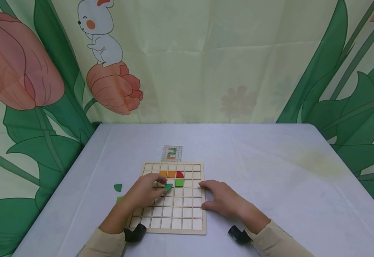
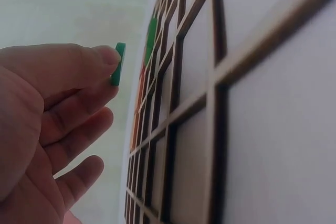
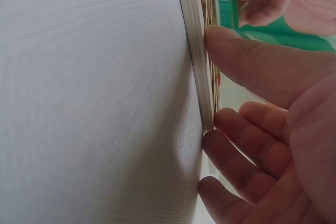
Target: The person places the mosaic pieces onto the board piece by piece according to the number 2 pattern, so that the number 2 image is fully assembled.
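Observation:
My left hand pinches a dark green quarter-circle tile between thumb and fingertip, just above the wooden grid board. In the left wrist view the tile is edge-on, apart from the grid. The board holds two orange square tiles and a red quarter-circle tile in one row, with a light green square tile under the red one. My right hand touches the board's right edge, its thumb and fingers relaxed and spread along it.
Behind the board lies a small pattern card with a coloured figure on a grid. Left of the board, another dark green tile lies on the white table. A light green piece is partly hidden by the left arm.

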